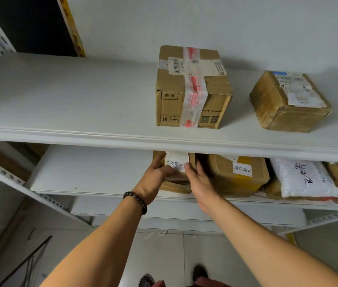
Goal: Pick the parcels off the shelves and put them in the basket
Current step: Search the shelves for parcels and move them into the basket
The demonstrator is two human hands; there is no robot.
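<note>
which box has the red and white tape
The taller box on the upper shelf, left of the squat box; the tape runs over its top and down its front.

White metal shelves point(60, 96) against a pale wall point(205, 21), grey tiled floor point(164, 255) below

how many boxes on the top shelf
2: a taped box in the middle of the shelf, and a smaller box to its right. More may lie beyond the right edge of the picture.
</note>
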